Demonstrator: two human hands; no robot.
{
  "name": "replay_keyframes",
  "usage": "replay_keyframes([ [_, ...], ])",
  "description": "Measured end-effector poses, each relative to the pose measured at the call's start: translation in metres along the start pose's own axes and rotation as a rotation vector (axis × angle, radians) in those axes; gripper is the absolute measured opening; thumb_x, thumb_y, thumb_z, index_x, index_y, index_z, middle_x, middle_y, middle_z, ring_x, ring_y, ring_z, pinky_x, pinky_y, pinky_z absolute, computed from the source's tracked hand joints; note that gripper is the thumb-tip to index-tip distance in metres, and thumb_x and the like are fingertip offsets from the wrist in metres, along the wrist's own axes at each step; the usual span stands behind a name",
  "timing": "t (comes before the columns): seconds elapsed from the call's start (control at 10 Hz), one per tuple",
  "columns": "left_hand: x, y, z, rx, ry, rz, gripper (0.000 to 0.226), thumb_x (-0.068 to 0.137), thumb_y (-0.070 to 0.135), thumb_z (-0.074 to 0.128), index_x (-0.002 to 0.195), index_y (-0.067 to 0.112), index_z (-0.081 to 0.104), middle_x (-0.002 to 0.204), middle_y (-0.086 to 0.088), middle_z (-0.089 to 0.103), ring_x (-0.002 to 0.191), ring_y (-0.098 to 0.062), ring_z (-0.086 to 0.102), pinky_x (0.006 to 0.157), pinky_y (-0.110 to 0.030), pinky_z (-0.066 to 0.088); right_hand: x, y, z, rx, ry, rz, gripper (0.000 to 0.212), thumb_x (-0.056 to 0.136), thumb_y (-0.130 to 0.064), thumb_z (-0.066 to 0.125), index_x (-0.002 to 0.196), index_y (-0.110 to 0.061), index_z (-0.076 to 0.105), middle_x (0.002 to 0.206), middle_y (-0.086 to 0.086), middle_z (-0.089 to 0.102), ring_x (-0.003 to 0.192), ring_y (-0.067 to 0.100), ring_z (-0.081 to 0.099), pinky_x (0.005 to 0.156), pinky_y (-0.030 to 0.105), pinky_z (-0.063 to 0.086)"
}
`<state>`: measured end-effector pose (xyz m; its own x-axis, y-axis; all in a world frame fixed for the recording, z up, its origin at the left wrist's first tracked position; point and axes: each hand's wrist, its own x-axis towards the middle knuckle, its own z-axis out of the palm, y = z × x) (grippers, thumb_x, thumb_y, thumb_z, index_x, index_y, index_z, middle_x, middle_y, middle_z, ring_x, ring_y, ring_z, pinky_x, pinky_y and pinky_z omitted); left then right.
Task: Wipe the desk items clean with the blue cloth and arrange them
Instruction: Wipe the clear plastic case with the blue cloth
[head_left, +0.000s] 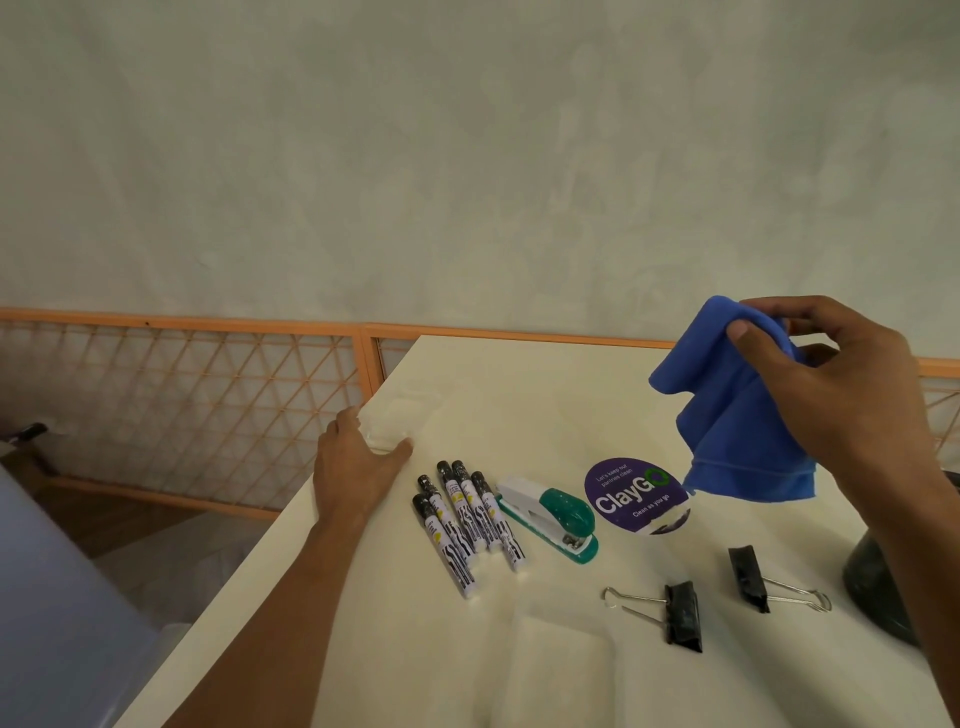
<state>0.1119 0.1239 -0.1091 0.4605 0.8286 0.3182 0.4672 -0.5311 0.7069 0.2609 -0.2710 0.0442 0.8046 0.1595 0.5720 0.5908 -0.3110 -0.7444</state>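
Binder clips (683, 616) lie below my right hand (841, 395), which pinches the blue cloth (737, 415) bunched above the desk (519, 395), ready, I think, for wiping, while my left hand (358, 467) rests open and empty on the edge beside the markers (467, 525) and stapler (550, 519), steadying me.

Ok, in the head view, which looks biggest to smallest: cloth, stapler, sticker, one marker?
1. cloth, though it's held nearer the camera
2. sticker and stapler, about alike
3. marker, the thinnest
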Motion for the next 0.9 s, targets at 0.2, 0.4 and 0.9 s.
replay_keyframes([
  [0.2, 0.000, 0.000, 0.000, 0.004, -0.002, 0.002, 0.086, 0.078, 0.049, 0.091, 0.143, 0.010, 0.050, 0.138, -0.010, 0.060, 0.130, -0.033, 0.055, 0.103, -0.048, 0.047, 0.000, 0.000, -0.001, 0.000, -0.002, 0.005, 0.020, 0.100, -0.045, 0.071, 0.120, -0.043, 0.068, 0.119, -0.007, 0.067, 0.099, 0.024, 0.064, 0.078, 0.038, 0.048],
  [0.4, 0.001, -0.001, 0.000, 0.002, -0.006, 0.001, 0.087, 0.077, 0.048, 0.091, 0.144, 0.012, 0.050, 0.139, -0.010, 0.060, 0.131, -0.033, 0.055, 0.104, -0.048, 0.048, 0.000, 0.000, -0.002, -0.001, 0.001, -0.006, 0.018, 0.100, -0.044, 0.071, 0.119, -0.044, 0.067, 0.118, -0.007, 0.067, 0.097, 0.022, 0.063, 0.077, 0.035, 0.047],
  [0.9, -0.007, 0.009, -0.010, 0.074, 0.033, 0.065, 0.092, 0.085, 0.050, 0.085, 0.155, 0.007, 0.043, 0.152, -0.016, 0.051, 0.141, -0.035, 0.044, 0.111, -0.053, 0.046, 0.000, 0.002, -0.004, 0.019, 0.013, -0.004, 0.018, 0.102, -0.045, 0.070, 0.119, -0.044, 0.069, 0.116, -0.013, 0.066, 0.091, 0.013, 0.063, 0.076, 0.031, 0.048],
])
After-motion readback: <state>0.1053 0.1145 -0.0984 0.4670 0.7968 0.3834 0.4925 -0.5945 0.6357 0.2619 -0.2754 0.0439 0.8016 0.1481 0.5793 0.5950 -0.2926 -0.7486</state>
